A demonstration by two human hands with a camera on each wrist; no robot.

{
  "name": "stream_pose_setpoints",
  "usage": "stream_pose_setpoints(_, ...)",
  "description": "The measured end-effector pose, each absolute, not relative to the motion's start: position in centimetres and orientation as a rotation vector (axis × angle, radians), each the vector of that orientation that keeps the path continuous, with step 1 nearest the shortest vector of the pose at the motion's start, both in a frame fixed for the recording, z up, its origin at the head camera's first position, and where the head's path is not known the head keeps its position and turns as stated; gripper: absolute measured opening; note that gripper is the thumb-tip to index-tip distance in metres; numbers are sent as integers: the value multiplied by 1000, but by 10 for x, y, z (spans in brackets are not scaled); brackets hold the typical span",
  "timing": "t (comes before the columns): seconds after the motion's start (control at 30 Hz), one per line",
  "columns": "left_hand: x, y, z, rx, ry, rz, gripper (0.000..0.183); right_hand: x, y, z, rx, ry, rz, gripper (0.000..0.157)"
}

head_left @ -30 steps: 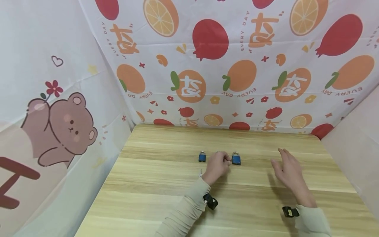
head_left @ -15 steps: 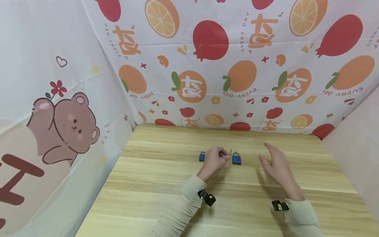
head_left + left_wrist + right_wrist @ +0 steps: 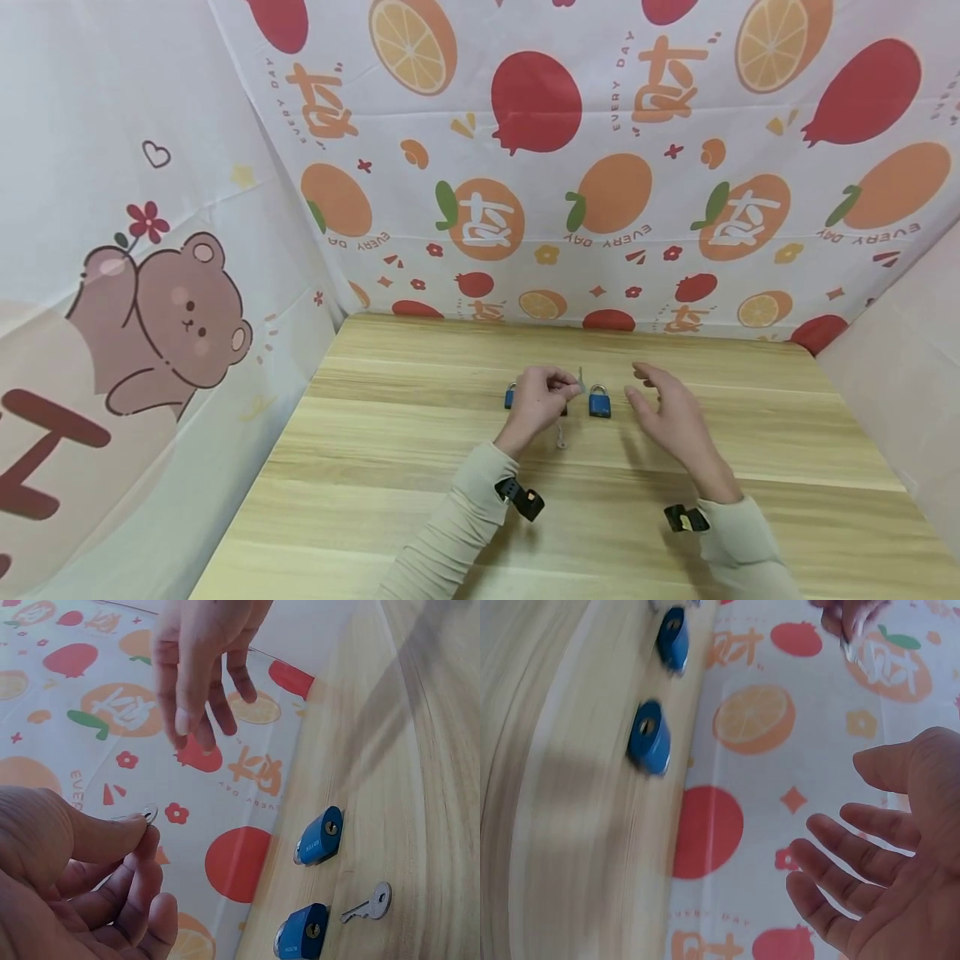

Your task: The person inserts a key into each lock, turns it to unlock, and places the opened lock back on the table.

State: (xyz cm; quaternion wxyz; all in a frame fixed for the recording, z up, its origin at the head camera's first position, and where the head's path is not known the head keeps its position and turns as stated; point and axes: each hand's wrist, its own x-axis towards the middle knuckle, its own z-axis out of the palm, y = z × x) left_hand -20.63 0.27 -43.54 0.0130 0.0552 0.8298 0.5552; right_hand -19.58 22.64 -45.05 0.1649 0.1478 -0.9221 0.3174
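Key [image 3: 581,380] is pinched narrowly by the left hand [image 3: 536,404] above the table [image 3: 337,467]; firm pressure should stop it twisting. The right hand [image 3: 677,423], relaxed and holding nothing, hangs near the right padlock [image 3: 599,404]; a second key [image 3: 367,906] lies below.

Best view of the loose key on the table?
Left wrist: the loose key shows whole, toothed blade and holed head clear. Head view: small, beside the left hand. Right wrist: can't make it out.

Blue padlocks [image 3: 599,404], silvery keys [image 3: 373,904], yellowish wood-grained tabletop [image 3: 390,450], red and orange fruit pattern on white backdrop [image 3: 555,208]
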Motion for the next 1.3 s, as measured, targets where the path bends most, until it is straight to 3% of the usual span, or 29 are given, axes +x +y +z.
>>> stream_pose_setpoints(0.3,-205,1,-434,178,2555,1783,9,-197,204,-453,422,-2626,1122,33)
stream_pose_setpoints(1.3,-199,8,-431,295,2594,1774,8,-192,187,-450,482,-2541,1656,30)
